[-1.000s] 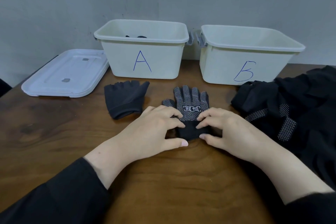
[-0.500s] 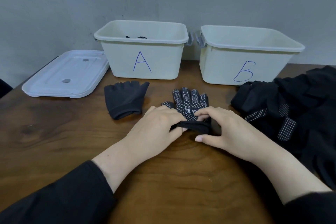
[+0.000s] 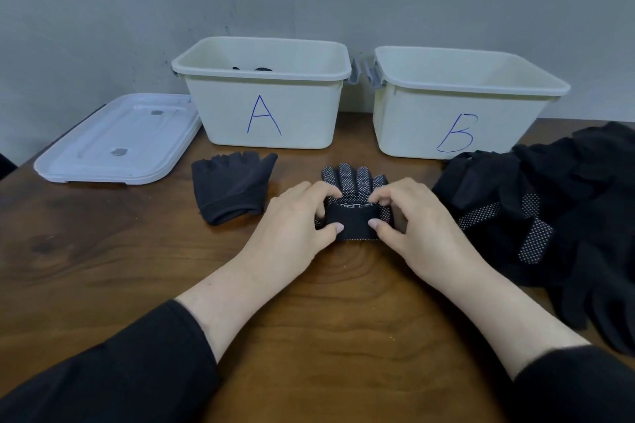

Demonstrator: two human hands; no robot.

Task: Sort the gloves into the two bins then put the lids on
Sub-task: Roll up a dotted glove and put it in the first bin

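A black dotted glove [image 3: 355, 182] lies on the wooden table in front of the two cream bins. Its cuff is folded up over the palm. My left hand [image 3: 295, 220] and my right hand [image 3: 409, 220] pinch that folded cuff from either side, thumbs on its near edge. Bin A [image 3: 264, 106] stands at the back, with a bit of dark dotted glove showing inside. Bin B [image 3: 457, 106] is to its right; its inside is hidden. A plain black fingerless glove [image 3: 230, 185] lies left of my hands.
A white lid [image 3: 117, 141] lies flat on the table's back left, beside bin A. A heap of black gloves [image 3: 563, 216], some dotted, covers the right side of the table. Bare wood [image 3: 103, 251] stretches at the near left.
Both hands have taken the dotted glove's cuff and folded it forward over the palm, covering most of the white label. The rest has stayed put.
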